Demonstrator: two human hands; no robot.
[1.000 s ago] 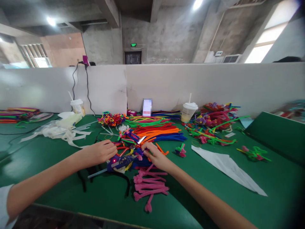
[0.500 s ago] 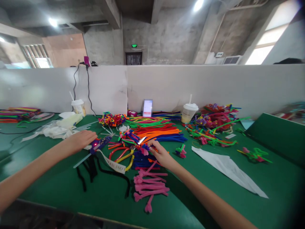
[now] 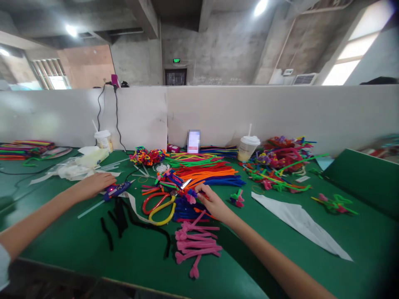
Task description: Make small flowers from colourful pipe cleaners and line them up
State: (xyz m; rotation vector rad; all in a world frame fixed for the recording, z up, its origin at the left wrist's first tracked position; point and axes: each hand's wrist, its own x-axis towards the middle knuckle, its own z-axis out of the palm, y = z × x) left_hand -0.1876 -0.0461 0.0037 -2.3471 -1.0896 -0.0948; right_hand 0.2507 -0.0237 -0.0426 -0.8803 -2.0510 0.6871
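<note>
My left hand (image 3: 95,184) lies on the green table at the left, its fingers closed round the rear of a purple glue gun (image 3: 117,190) with a red light. My right hand (image 3: 211,201) pinches a small pink and purple pipe-cleaner flower (image 3: 190,195) above a heap of blue pipe cleaners (image 3: 187,209). Red and yellow scissors (image 3: 160,203) lie between the hands. A bundle of pink pipe-cleaner pieces (image 3: 196,243) sits in front of my right hand. Black pipe cleaners (image 3: 120,216) lie under the glue gun.
Orange, green and blue pipe cleaners (image 3: 205,170) are heaped behind the hands. Two lidded cups (image 3: 247,147) (image 3: 102,139) with straws stand near the white partition (image 3: 249,112). A white paper sheet (image 3: 299,222) lies at the right, plastic bags (image 3: 75,168) at the left.
My left hand has carried the glue gun from the middle out to the left and down to the table, uncovering the scissors. My right hand stayed put with the flower.
</note>
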